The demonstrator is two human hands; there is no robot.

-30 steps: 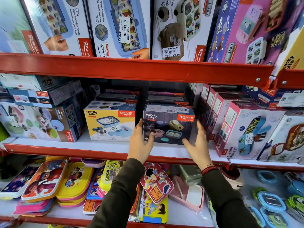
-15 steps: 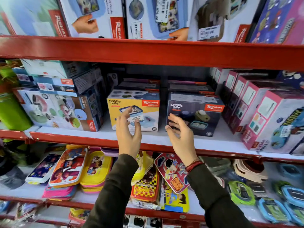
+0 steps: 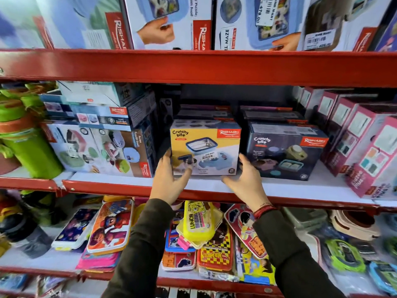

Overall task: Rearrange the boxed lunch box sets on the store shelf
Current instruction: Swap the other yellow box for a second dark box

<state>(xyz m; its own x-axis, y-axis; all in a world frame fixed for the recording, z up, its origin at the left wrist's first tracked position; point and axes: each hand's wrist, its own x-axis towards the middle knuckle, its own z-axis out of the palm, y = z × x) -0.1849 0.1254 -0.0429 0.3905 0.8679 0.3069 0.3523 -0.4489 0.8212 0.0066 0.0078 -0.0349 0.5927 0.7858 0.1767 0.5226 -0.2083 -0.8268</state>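
A yellow Crunchy Bite lunch box set (image 3: 206, 147) stands at the middle of the middle shelf (image 3: 214, 187). My left hand (image 3: 169, 179) lies against its lower left edge, fingers on the side and thumb across the front. My right hand (image 3: 247, 179) presses its lower right corner, so the box is clasped between both hands. Right beside it stands a dark blue Crunchy Bite set (image 3: 283, 151), untouched. More flat boxes are stacked behind both.
Stacked white and blue boxed sets (image 3: 101, 147) stand on the left, with green bottles (image 3: 25, 147) further left. Pink boxes (image 3: 361, 143) line the right. Large boxes (image 3: 167, 22) fill the top shelf. Loose printed lunch boxes (image 3: 197, 224) crowd the lower shelf.
Both hands left the dark blue box and moved left to the yellow one, now clasping its sides. The view has shifted left and closer.
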